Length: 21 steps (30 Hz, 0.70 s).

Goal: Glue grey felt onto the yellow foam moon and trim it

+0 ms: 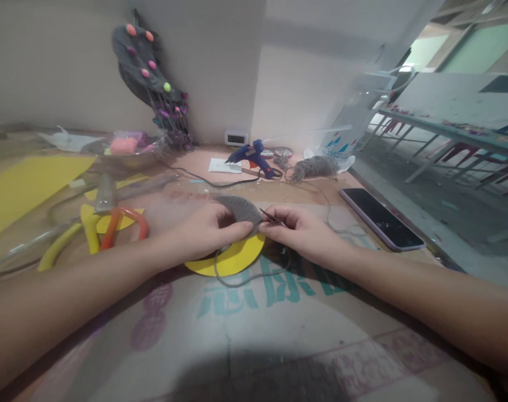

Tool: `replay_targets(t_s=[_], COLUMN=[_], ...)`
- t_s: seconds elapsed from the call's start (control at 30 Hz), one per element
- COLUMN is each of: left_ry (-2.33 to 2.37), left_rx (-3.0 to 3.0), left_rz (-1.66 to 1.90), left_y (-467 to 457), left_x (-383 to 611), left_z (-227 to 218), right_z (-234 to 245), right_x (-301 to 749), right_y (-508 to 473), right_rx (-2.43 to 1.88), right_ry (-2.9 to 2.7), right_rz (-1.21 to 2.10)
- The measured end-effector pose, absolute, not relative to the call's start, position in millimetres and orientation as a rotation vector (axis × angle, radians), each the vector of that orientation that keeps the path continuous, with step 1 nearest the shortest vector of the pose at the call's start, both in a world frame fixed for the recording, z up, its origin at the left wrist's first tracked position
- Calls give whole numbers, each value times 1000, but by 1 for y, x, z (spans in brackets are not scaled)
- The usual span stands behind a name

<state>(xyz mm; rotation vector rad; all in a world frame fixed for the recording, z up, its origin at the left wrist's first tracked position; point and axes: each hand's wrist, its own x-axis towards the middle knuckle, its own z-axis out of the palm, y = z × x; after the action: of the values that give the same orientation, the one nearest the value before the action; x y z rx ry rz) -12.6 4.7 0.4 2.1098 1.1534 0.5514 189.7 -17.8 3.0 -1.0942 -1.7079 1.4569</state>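
My left hand [210, 229] is closed on a crescent of yellow card [233, 258], thumb on top. Grey yarn [242, 209] is wound closely over the crescent's upper part, while its lower part is bare yellow. My right hand [302, 229] pinches a thin dark pointed tool [272, 216] at the crescent's right edge; whether it is tweezers or small scissors I cannot tell. A loose strand of grey yarn [249, 279] loops below both hands, across the yellow card and the cardboard sheet [254, 340].
Orange-handled scissors [114, 223] and a yellow-handled tool [90, 229] lie left. Behind are a blue glue gun [254, 156], a grey yarn skein [315, 167] and a small clock [236, 137]. A phone [382, 218] lies right. A grey moon-shaped decoration [139, 61] hangs back left.
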Motion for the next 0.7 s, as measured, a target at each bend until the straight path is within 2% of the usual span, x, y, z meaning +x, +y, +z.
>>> replay_targets(t_s=[0.2, 0.53, 0.7], left_ry=[1018, 1147, 1184], left_rx=[2082, 2064, 2061], left_rz=[592, 560, 539], left_y=[1, 1, 2], left_x=[-8, -10, -11], left_z=[1, 3, 4], right_z=[2, 3, 3], right_x=[190, 191, 192], right_y=[-17, -20, -18], right_rx=[-1099, -1032, -1027], right_ry=[-1826, -1628, -1635], right_rz=[1355, 1567, 1543])
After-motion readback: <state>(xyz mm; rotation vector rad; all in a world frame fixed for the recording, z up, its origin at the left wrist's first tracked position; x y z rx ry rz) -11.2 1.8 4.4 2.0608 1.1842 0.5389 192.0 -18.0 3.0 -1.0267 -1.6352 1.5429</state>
